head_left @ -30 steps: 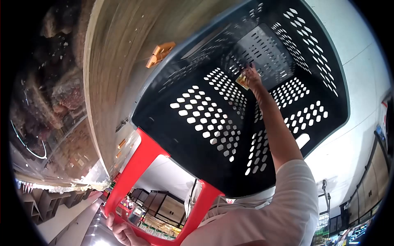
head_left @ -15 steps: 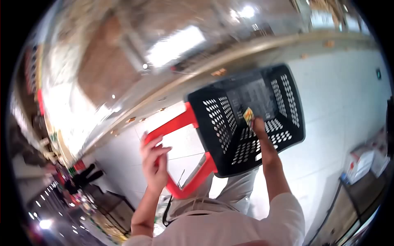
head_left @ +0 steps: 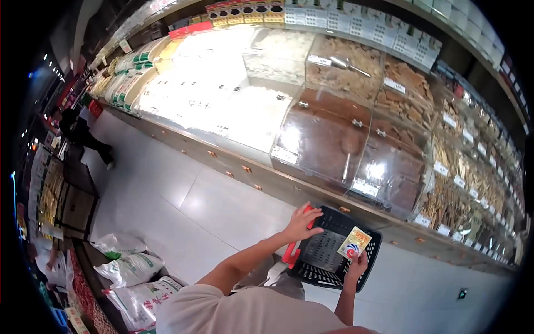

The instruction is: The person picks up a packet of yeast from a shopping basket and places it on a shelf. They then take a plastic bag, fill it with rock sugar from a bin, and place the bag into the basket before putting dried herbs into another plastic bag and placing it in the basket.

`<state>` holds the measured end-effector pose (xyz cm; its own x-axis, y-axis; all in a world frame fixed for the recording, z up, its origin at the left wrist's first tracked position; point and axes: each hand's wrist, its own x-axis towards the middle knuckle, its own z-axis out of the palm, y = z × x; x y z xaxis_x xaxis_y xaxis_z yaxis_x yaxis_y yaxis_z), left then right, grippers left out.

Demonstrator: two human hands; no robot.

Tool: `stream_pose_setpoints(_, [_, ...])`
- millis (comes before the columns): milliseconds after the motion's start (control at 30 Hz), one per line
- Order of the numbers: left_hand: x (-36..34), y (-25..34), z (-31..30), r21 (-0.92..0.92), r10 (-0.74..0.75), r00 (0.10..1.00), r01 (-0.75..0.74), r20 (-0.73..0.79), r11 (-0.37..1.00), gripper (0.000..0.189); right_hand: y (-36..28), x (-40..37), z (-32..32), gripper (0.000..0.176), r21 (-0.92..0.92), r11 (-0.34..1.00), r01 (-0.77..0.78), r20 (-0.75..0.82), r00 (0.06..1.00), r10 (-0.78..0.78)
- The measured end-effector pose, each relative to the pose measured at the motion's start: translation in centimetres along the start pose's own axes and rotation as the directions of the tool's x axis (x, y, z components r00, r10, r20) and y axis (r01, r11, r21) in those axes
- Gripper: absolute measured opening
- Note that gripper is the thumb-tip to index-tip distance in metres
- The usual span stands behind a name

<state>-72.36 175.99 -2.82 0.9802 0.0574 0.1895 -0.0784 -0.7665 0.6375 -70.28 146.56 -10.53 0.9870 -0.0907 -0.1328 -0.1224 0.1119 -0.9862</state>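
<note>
My left hand (head_left: 301, 224) is at the left side of a black shopping basket (head_left: 317, 271), its fingers round the red handle (head_left: 290, 256). Part of that handle is hidden by the hand. Over the basket's opening, my right hand (head_left: 356, 267) pinches the lower edge of a small flat packet (head_left: 354, 243). The packet is yellow and gold, with a red and blue swirl printed on white. Perforated walls and a dark bottom show inside the basket.
A long counter of clear-lidded bulk bins (head_left: 324, 139) runs just beyond the basket. Boxed goods (head_left: 361, 25) line the shelf above. White sacks (head_left: 130, 270) lie at lower left. A person in dark clothes (head_left: 83, 131) is farther down the aisle.
My view has swung up and left, bringing the bins and aisle into sight. The packet has come up from deep in the basket to above its opening, still in my right hand.
</note>
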Motion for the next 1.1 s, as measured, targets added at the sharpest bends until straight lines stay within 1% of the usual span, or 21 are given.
stream_pose_setpoints(33, [-0.3,0.6,-0.5,-0.017,-0.037,0.999,0.036,-0.007,0.999,0.063,-3.2,0.2,2.0,0.036,-0.026,0.999,0.022,-0.034,0.999,-0.023])
stream_pose_setpoints(100, [-0.9,1.9,-2.0,-0.061,-0.105,0.994,0.104,-0.005,0.993,0.074,-8.6,0.6,6.0,0.033,0.016,0.996,0.088,0.051,0.995,-0.088])
stream_pose_setpoints(133, [-1.2,2.1,-2.8,-0.191,-0.144,0.989,0.137,-0.024,0.972,0.077,-10.9,0.6,8.5,0.032,0.062,0.992,0.112,0.082,0.99,-0.117])
stream_pose_setpoints(167, [-1.4,2.0,-3.7,-0.316,-0.183,0.983,0.162,-0.035,0.935,0.081,-13.0,0.4,10.9,0.033,0.124,0.987,0.1,0.183,0.976,-0.121])
stream_pose_setpoints(200, [-1.6,2.0,-5.3,-0.435,-0.22,0.975,0.183,-0.037,0.882,0.085,-14.5,0.1,13.3,0.032,0.133,0.989,0.06,0.25,0.964,-0.092])
stream_pose_setpoints(233, [-1.8,1.8,-7.0,-0.611,-0.232,0.969,0.133,-0.084,0.78,0.08,-14.7,0.0,15.6,0.032,0.112,0.992,0.057,0.326,0.941,-0.091])
stream_pose_setpoints(267, [-1.9,0.7,-8.4,-0.76,-0.264,0.963,0.13,-0.056,0.636,0.075,-14.7,-0.3,18.0,0.032,0.09,0.994,0.055,0.4,0.912,-0.086])
stream_pose_setpoints(333, [-2.5,-2.0,-11.5,-0.955,-0.309,0.951,0.108,0.019,0.275,0.068,-14.9,-2.3,23.4,0.031,0.111,0.994,0.017,0.538,0.84,-0.074])
stream_pose_setpoints(367, [-2.9,-3.6,-13.6,-0.961,-0.353,0.935,0.124,0.03,0.246,0.045,-14.5,-3.7,26.3,0.029,0.106,0.994,-0.019,0.579,0.814,-0.046])
stream_pose_setpoints(467, [-5.3,-9.2,-19.9,-0.929,-0.402,0.915,0.178,0.036,0.323,0.027,-12.1,-7.6,34.4,0.024,0.088,0.996,-0.035,0.601,0.799,-0.025])
stream_pose_setpoints(500, [-6.1,-10.4,-22.4,-0.94,-0.443,0.896,0.17,0.022,0.297,0.014,-11.5,-8.8,36.9,0.021,0.079,0.996,-0.048,0.603,0.798,-0.009])
stream_pose_setpoints(600, [-8.6,-15.3,-28.3,-0.933,-0.506,0.863,0.189,0.009,0.306,0.012,-10.0,-12.9,44.1,0.019,0.054,0.992,-0.113,0.631,0.774,0.053])
stream_pose_setpoints(633, [-9.4,-16.8,-29.9,-0.935,-0.506,0.862,0.16,-0.025,0.318,0.009,-9.7,-14.2,46.4,0.019,0.048,0.988,-0.15,0.649,0.756,0.083])
stream_pose_setpoints(667, [-9.8,-18.5,-31.2,-0.93,-0.515,0.856,0.155,-0.043,0.335,0.012,-9.9,-15.6,48.7,0.019,0.039,0.981,-0.189,0.665,0.738,0.116])
stream_pose_setpoints(700, [-10.3,-20.1,-32.3,-0.925,-0.524,0.85,0.156,-0.053,0.347,0.014,-9.9,-16.6,50.8,0.02,0.065,0.98,-0.191,0.672,0.734,0.098])
stream_pose_setpoints(767, [-11.1,-22.2,-34.4,-0.926,-0.545,0.834,0.135,-0.086,0.352,0.016,-9.3,-16.9,53.9,0.021,0.025,0.98,-0.195,0.699,0.704,0.122])
stream_pose_setpoints(800, [-11.1,-22.6,-35.7,-0.932,-0.556,0.823,0.107,-0.112,0.346,0.016,-9.5,-16.9,55.3,0.02,0.003,0.988,-0.154,0.708,0.698,0.107])
stream_pose_setpoints(867, [-10.4,-23.7,-37.8,-0.945,-0.591,0.796,0.082,-0.129,0.317,0.014,-10.5,-16.8,58.2,0.019,0.029,0.989,-0.147,0.712,0.698,0.083])
stream_pose_setpoints(967, [-8.8,-25.3,-40.6,-0.942,-0.605,0.776,0.045,-0.176,0.331,0.017,-11.7,-15.6,62.0,0.019,0.028,0.994,-0.108,0.749,0.66,0.051])
stream_pose_setpoints(1033, [-7.6,-26.8,-42.2,-0.938,-0.599,0.771,0.007,-0.215,0.345,0.018,-12.1,-14.7,64.4,0.019,0.005,0.993,-0.117,0.757,0.649,0.072])
stream_pose_setpoints(1100, [-6.2,-28.5,-43.8,-0.936,-0.606,0.765,0.011,-0.218,0.351,0.019,-12.5,-13.7,67.2,0.02,0.02,0.993,-0.12,0.774,0.63,0.061])
